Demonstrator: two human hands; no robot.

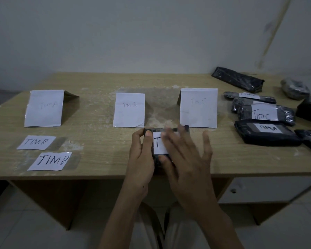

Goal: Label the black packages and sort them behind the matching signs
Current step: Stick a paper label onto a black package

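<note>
A black package [155, 159] lies near the table's front edge, just in front of the TIM B sign [129, 110]. A white label [158, 145] starting with "T" sits on top of it. My left hand [142, 155] grips the package's left side, thumb on the label's edge. My right hand [185, 155] lies flat with spread fingers over the label and hides most of it. The TIM A sign [44, 108] stands at the left and the TIM C sign [198, 107] at the right. Two loose TIM B labels [36, 142] [50, 161] lie at the front left.
Several black packages are heaped at the right: one labelled TIM C [264, 113], one labelled TIM A [267, 132], an unlabelled long one [238, 81] at the back. A grey wrapped bundle [294, 88] lies at the far right. The wooden table [100, 141] stands against a white wall.
</note>
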